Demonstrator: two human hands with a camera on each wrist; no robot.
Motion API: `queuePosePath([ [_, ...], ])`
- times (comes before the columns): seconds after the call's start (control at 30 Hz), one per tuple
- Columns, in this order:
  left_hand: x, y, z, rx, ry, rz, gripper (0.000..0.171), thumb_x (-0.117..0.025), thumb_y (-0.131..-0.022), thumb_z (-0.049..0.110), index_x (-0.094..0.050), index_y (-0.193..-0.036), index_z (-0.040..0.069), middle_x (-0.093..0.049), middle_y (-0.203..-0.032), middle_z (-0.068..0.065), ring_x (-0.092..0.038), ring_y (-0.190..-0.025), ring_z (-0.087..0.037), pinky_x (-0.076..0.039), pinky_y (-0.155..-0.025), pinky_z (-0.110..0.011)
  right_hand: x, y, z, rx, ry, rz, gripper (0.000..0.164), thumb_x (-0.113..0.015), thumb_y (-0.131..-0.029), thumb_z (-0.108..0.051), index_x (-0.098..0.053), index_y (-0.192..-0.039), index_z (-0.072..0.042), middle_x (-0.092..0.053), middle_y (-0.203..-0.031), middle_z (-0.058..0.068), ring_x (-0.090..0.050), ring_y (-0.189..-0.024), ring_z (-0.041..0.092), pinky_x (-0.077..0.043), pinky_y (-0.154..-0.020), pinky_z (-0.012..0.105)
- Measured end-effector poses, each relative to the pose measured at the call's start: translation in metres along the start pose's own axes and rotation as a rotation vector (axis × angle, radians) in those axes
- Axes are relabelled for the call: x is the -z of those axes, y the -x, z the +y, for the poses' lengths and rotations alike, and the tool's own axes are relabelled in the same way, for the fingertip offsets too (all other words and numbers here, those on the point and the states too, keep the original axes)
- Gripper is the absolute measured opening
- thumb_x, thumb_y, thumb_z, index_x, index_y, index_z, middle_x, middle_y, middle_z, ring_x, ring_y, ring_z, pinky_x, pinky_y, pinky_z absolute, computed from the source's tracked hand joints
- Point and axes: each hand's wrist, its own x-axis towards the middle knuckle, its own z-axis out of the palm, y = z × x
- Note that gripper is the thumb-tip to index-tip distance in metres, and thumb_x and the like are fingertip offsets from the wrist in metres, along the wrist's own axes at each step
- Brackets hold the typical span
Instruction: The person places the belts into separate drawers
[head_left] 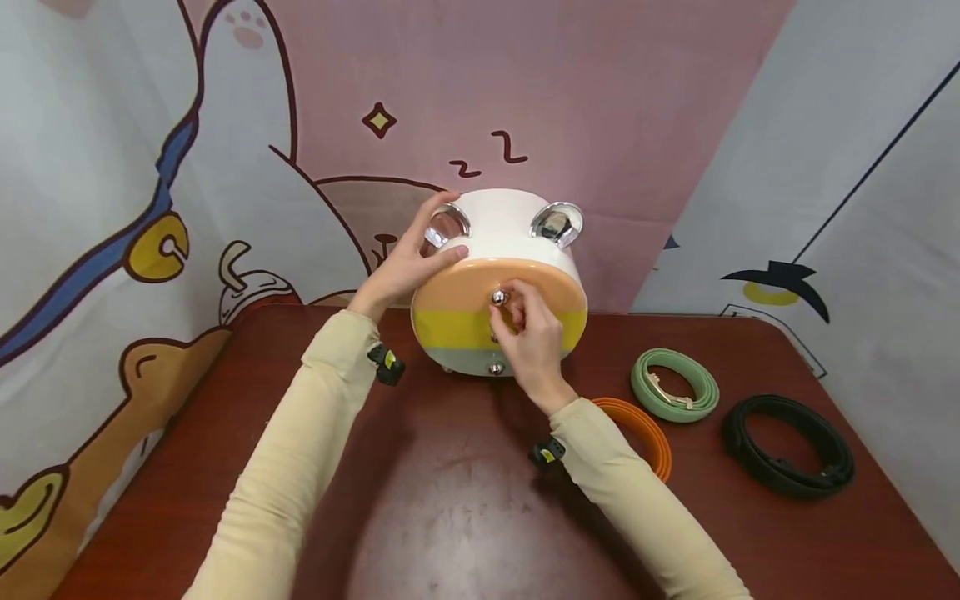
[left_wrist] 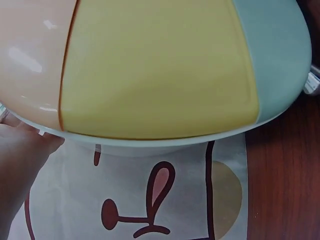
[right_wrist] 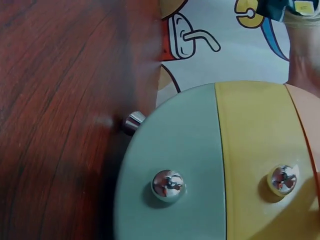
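A small rounded drawer box (head_left: pixel 501 221) with a white shell and two silver ears stands at the back of the table. Its front has a peach, a yellow and a green drawer, each with a round silver knob. My left hand (head_left: pixel 412 262) steadies the box at its upper left, thumb on the top front edge and fingers around the left ear (head_left: pixel 447 225). With curled fingers, my right hand (head_left: pixel 534 337) pinches the knob (head_left: pixel 499 297) of the peach drawer (head_left: pixel 468 287). The right wrist view shows the green drawer's knob (right_wrist: pixel 168 185) and the yellow drawer's knob (right_wrist: pixel 282 180) untouched.
Right of the box lie a coiled green belt (head_left: pixel 701 379) with a gold buckle, a coiled black belt (head_left: pixel 787 489) and a coiled orange belt (head_left: pixel 656 442), partly behind my right forearm. A cartoon-printed cloth (head_left: pixel 540 92) hangs behind the dark red table (head_left: pixel 450 517).
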Motion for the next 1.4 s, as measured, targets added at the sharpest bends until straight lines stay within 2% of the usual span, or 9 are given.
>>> queuePosePath([
  [0.13, -0.001, -0.005, -0.009, 0.009, 0.036, -0.014, 0.068, -0.062, -0.084, 0.02, -0.023, -0.139, 0.029, -0.038, -0.118, -0.008, -0.044, -0.054, -0.023, -0.044, -0.05, -0.032, 0.001, 0.001, 0.003, 0.027, 0.002, 0.028, 0.027, -0.067, -0.075, -0.009, -0.057, -0.099, -0.003, -0.042, -0.063, -0.001, -0.04, -0.054, 0.01, -0.033, -0.049, 0.024],
  [0.3, -0.001, -0.012, -0.027, 0.013, 0.034, -0.007, 0.069, -0.065, -0.082, 0.028, -0.024, -0.136, 0.037, -0.038, -0.118, -0.004, -0.044, -0.052, -0.023, -0.043, -0.048, -0.033, 0.0, 0.002, 0.008, 0.037, -0.051, 0.039, 0.026, -0.067, -0.074, -0.006, -0.058, -0.098, -0.002, -0.04, -0.061, -0.002, -0.04, -0.055, 0.01, -0.033, -0.051, 0.023],
  [0.57, -0.001, -0.003, -0.005, 0.011, 0.033, -0.035, 0.069, -0.061, -0.084, 0.018, -0.021, -0.139, 0.024, -0.04, -0.113, -0.011, -0.044, -0.051, -0.017, -0.043, -0.049, -0.028, 0.0, 0.005, 0.007, 0.04, -0.097, 0.062, 0.024, -0.068, -0.073, -0.006, -0.059, -0.095, -0.002, -0.038, -0.058, -0.003, -0.038, -0.054, 0.008, -0.031, -0.05, 0.022],
  [0.73, 0.0, -0.002, -0.006, 0.03, 0.038, -0.036, 0.068, -0.062, -0.084, 0.02, -0.021, -0.139, 0.026, -0.04, -0.114, -0.011, -0.045, -0.052, -0.018, -0.044, -0.049, -0.028, 0.001, 0.008, 0.003, 0.047, -0.111, 0.043, 0.026, -0.069, -0.073, -0.007, -0.06, -0.097, -0.003, -0.037, -0.058, -0.003, -0.038, -0.053, 0.008, -0.031, -0.05, 0.023],
  [0.93, 0.002, 0.0, -0.005, 0.044, 0.042, -0.041, 0.069, -0.062, -0.085, 0.018, -0.02, -0.139, 0.024, -0.039, -0.115, -0.013, -0.045, -0.053, -0.02, -0.045, -0.051, -0.029, 0.003, 0.01, -0.001, 0.058, -0.131, 0.042, 0.025, -0.069, -0.072, -0.005, -0.061, -0.096, -0.003, -0.038, -0.057, -0.003, -0.038, -0.053, 0.008, -0.031, -0.049, 0.023],
  [1.4, 0.002, 0.0, 0.0, 0.046, 0.035, -0.033, 0.069, -0.062, -0.084, 0.02, -0.02, -0.139, 0.025, -0.039, -0.114, -0.011, -0.04, -0.052, -0.019, -0.043, -0.05, -0.026, 0.012, 0.016, -0.016, 0.055, -0.172, 0.031, 0.027, -0.071, -0.073, -0.007, -0.06, -0.097, -0.003, -0.038, -0.058, -0.002, -0.038, -0.053, 0.007, -0.03, -0.048, 0.021],
])
